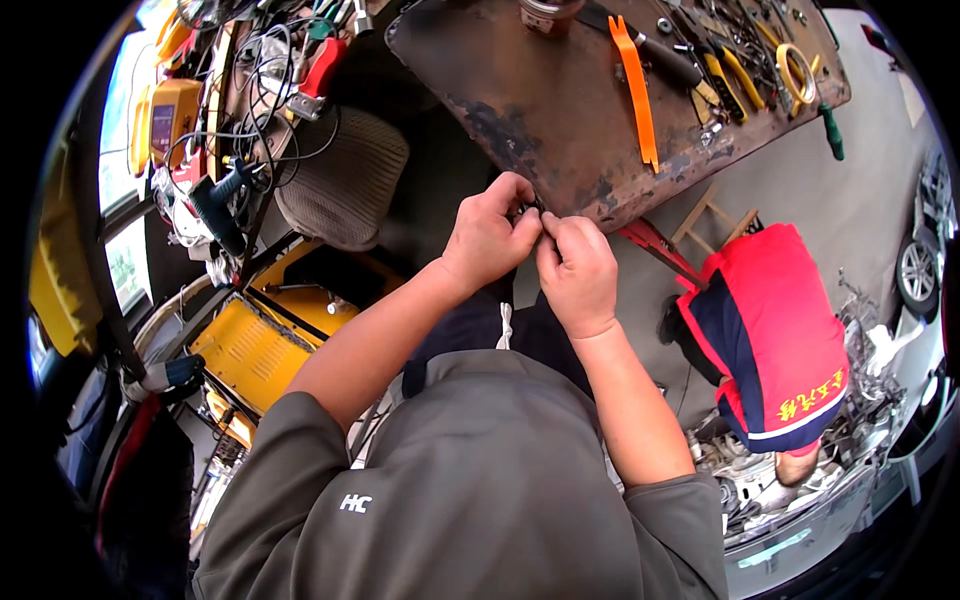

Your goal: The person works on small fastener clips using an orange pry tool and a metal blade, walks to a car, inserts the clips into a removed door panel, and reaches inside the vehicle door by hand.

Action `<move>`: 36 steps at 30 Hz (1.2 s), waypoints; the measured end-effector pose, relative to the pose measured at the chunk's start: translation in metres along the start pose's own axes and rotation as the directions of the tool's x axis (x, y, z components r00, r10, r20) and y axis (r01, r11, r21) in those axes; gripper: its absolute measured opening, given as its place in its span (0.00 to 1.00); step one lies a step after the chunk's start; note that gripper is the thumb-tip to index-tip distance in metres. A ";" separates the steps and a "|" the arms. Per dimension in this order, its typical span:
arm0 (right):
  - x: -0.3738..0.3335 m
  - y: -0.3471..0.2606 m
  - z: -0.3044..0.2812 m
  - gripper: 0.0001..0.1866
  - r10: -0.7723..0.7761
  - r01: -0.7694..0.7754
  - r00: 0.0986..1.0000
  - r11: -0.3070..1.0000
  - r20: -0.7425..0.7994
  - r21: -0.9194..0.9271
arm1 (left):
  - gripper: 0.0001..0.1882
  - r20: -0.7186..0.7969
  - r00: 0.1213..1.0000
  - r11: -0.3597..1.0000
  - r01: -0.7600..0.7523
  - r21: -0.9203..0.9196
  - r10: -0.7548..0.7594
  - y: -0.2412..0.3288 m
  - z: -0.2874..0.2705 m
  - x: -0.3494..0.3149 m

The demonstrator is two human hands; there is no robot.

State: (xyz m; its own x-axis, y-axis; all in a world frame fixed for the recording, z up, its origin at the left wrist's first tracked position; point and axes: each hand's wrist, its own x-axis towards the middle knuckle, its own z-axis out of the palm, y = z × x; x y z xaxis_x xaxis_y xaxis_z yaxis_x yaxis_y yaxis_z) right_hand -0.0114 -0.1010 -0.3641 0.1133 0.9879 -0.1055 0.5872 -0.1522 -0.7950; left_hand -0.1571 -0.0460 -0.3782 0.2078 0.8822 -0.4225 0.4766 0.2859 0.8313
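My left hand (490, 232) and my right hand (580, 270) meet in front of me by the near corner of a worn brown metal table (520, 110). The fingers of both are closed in a pinch, thumbs turned toward each other. A small dark piece (539, 206) shows between the fingertips, mostly hidden by them and too small to name. Beyond my right hand, an orange pry tool (634, 95) lies on the tabletop.
Pliers with yellow handles (742, 78), a tape roll (797, 73) and other hand tools lie at the table's right. A mesh seat (350, 180) and yellow machine (250, 345) stand left. At right, a person in red (780, 310) bends over an open engine bay.
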 end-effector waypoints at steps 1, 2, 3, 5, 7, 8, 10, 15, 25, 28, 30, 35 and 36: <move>0.000 0.005 0.002 0.11 -0.005 0.005 1.000 1.000 -0.020 0.006 | 0.07 -0.012 1.000 1.000 -0.011 -0.010 0.011 -0.003 0.005 0.003; 0.002 0.011 0.003 0.11 0.011 -0.010 1.000 1.000 -0.027 0.009 | 0.07 0.004 1.000 1.000 -0.009 -0.003 0.009 -0.006 0.009 0.008; 0.003 0.014 0.004 0.11 0.005 -0.004 0.999 1.000 -0.044 0.019 | 0.07 -0.007 0.999 0.999 -0.042 0.025 0.042 -0.005 0.010 0.012; 0.000 0.018 0.007 0.10 0.011 -0.009 0.998 0.999 -0.064 0.032 | 0.07 -0.005 0.997 0.996 -0.073 0.058 0.073 -0.009 0.014 0.013; 0.001 0.022 0.010 0.10 0.007 -0.006 0.998 1.000 -0.067 0.024 | 0.06 -0.015 0.998 0.997 -0.064 0.038 0.065 -0.012 0.016 0.016; 0.002 0.023 0.011 0.10 0.012 -0.010 0.997 1.000 -0.072 0.023 | 0.06 -0.008 0.998 0.997 -0.066 0.039 0.066 -0.015 0.018 0.018; 0.006 0.023 0.011 0.10 0.002 -0.003 0.998 1.000 -0.069 -0.012 | 0.06 -0.030 0.996 0.996 -0.086 -0.007 0.086 -0.018 0.019 0.021; 0.008 0.022 0.021 0.08 0.023 -0.024 0.998 1.000 -0.053 -0.016 | 0.06 0.003 0.998 0.997 -0.063 -0.039 0.063 -0.025 0.013 0.022; 0.012 0.015 0.035 0.05 0.028 -0.029 1.000 0.998 -0.010 -0.063 | 0.06 0.106 0.993 0.997 -0.046 -0.056 0.052 -0.042 -0.003 0.022; 0.013 0.012 0.035 0.06 0.031 -0.032 0.999 0.998 -0.016 -0.057 | 0.06 0.081 0.991 0.993 -0.098 -0.071 0.104 -0.044 -0.004 0.021; 0.011 0.012 0.034 0.07 0.021 -0.021 1.000 0.999 0.002 -0.047 | 0.06 0.078 0.995 0.997 -0.061 -0.053 0.065 -0.042 -0.007 0.019; -0.003 0.014 0.031 0.10 -0.014 0.013 0.999 1.000 -0.030 -0.011 | 0.06 -0.001 0.999 0.998 -0.050 -0.048 0.050 -0.041 -0.002 0.014; -0.007 0.013 0.029 0.10 -0.006 0.005 1.000 1.000 -0.025 -0.021 | 0.06 -0.003 0.998 0.997 -0.055 -0.052 0.055 -0.038 -0.001 0.013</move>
State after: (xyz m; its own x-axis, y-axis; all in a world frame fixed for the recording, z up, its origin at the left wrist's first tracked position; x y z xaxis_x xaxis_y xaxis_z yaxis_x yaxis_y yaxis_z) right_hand -0.0276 -0.1090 -0.3909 0.1295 0.9878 -0.0861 0.6045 -0.1474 -0.7828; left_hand -0.1737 -0.0450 -0.4153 0.2316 0.8976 -0.3750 0.4192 0.2558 0.8711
